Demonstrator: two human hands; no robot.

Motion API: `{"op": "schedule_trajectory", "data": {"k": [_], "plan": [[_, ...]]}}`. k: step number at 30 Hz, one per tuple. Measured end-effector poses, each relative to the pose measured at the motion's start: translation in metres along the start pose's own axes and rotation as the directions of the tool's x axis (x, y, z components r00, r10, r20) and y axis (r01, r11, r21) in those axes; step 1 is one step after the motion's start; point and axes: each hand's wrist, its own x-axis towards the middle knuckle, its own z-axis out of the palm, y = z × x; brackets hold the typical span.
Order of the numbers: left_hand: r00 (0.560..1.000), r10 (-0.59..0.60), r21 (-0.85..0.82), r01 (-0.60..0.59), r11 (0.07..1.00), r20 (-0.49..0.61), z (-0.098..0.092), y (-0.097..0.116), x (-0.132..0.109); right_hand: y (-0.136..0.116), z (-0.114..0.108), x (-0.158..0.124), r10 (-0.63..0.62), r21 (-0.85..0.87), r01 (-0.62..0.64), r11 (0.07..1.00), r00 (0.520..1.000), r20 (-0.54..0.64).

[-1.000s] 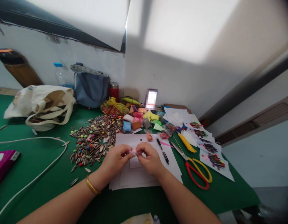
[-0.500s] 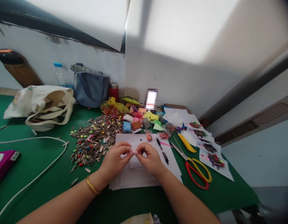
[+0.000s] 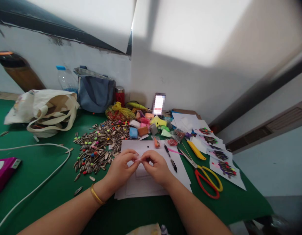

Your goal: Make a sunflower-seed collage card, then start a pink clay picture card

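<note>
My left hand (image 3: 121,169) and my right hand (image 3: 157,168) meet over the white paper sheets (image 3: 151,189). Both pinch a small, pinkish, see-through plastic wrapper (image 3: 138,157) between thumb and fingers; whatever may be inside it is hidden. Beneath my fingers the top sheet carries a drawn rectangle. Beyond them lie a tiny black ball (image 3: 148,147) and an orange piece in clear wrap (image 3: 156,143). A black pen (image 3: 170,159) lies to the right of my right hand. Loose sunflower seeds (image 3: 99,147), mixed with coloured beads, spread out left of my left hand.
Scissors (image 3: 202,178) with red and yellow handles and a yellow cutter (image 3: 196,150) lie right of the paper. Coloured clay blocks (image 3: 142,131) and a propped phone (image 3: 159,103) stand behind. Seed-decorated cards (image 3: 226,169) line the right edge. A white cable (image 3: 48,176) crosses the left.
Both hands stay almost in place, still pinching the wrapper, with only slight finger movement. Nothing else has visibly moved.
</note>
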Motion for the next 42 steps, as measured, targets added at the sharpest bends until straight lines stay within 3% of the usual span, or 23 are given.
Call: {"op": "schedule_trajectory", "data": {"k": [9,14,23,28,31,36,39,42], "plan": [[0.996,-0.065,-0.023,0.064,0.998,-0.057,-0.005,0.000,0.001,0.012,-0.006,-0.001,0.035,-0.014,-0.036,0.999,0.995,-0.098],[0.995,-0.091,-0.043,0.089,0.995,-0.033,-0.005,-0.005,0.002,0.011,-0.005,-0.002,0.046,0.038,-0.044,0.998,0.998,-0.035],[0.997,-0.076,-0.052,0.076,0.996,0.004,0.004,-0.002,-0.001,0.000,-0.002,-0.001,-0.061,-0.054,0.063,0.997,0.997,0.039],[0.991,-0.092,-0.119,0.080,0.990,-0.099,-0.001,-0.002,0.002,0.005,-0.008,0.000,-0.033,-0.098,0.024,0.995,0.995,-0.091],[0.984,-0.144,-0.198,0.122,0.973,-0.104,-0.006,-0.003,0.006,0.012,-0.012,0.001,0.022,-0.075,-0.035,0.997,0.986,-0.165],[0.955,-0.292,-0.371,0.289,0.882,0.049,-0.010,-0.005,0.008,0.027,-0.021,0.004,0.056,-0.094,-0.078,0.993,0.974,-0.220],[0.899,-0.407,-0.495,0.430,0.755,0.160,-0.007,-0.006,0.007,0.037,-0.036,0.008,0.058,-0.174,-0.114,0.978,0.953,-0.299],[0.860,-0.460,-0.594,0.493,0.636,0.221,-0.003,-0.005,0.007,0.046,-0.058,0.010,0.012,-0.335,-0.151,0.930,0.923,-0.384]]}}
